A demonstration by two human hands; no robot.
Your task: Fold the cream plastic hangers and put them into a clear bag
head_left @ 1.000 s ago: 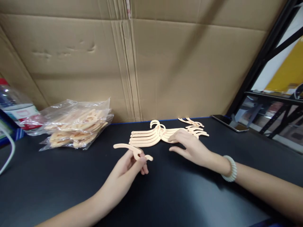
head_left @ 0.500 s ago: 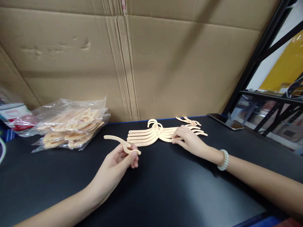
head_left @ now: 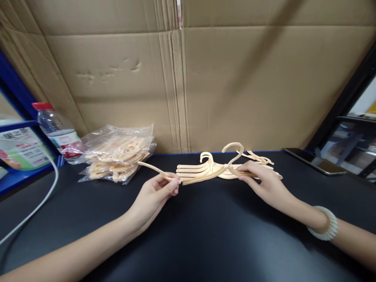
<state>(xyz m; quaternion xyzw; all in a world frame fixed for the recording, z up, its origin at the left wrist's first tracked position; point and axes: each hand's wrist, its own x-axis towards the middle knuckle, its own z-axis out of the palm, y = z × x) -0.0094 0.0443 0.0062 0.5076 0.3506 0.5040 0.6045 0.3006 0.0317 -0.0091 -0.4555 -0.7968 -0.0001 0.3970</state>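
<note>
My left hand (head_left: 160,197) is closed on a slim, curved beige plastic hanger piece (head_left: 154,168), one end of which sticks out to the upper left. Pinched in my right hand (head_left: 264,182) is a beige clothes hanger (head_left: 202,179), held by its right arm with the hook up. The hanger's left end is right at my left fingertips; whether it touches the piece I cannot tell. Behind it, several similar hangers (head_left: 190,170) lie in a row on the black table (head_left: 199,235), partly hidden. A few loose curved pieces (head_left: 260,158) rest farther back, beyond my right hand.
Clear bags of beige parts (head_left: 117,156) are piled at the back left, beside a red-capped bottle (head_left: 60,131). A white cable (head_left: 44,203) curves along the left. A phone-like flat device (head_left: 315,161) lies at the back right. Cardboard (head_left: 235,78) walls the rear.
My right hand has picked a hanger off the row and brought it toward my left hand. The piece in my left hand has turned. The view has swung left, showing the bottle.
</note>
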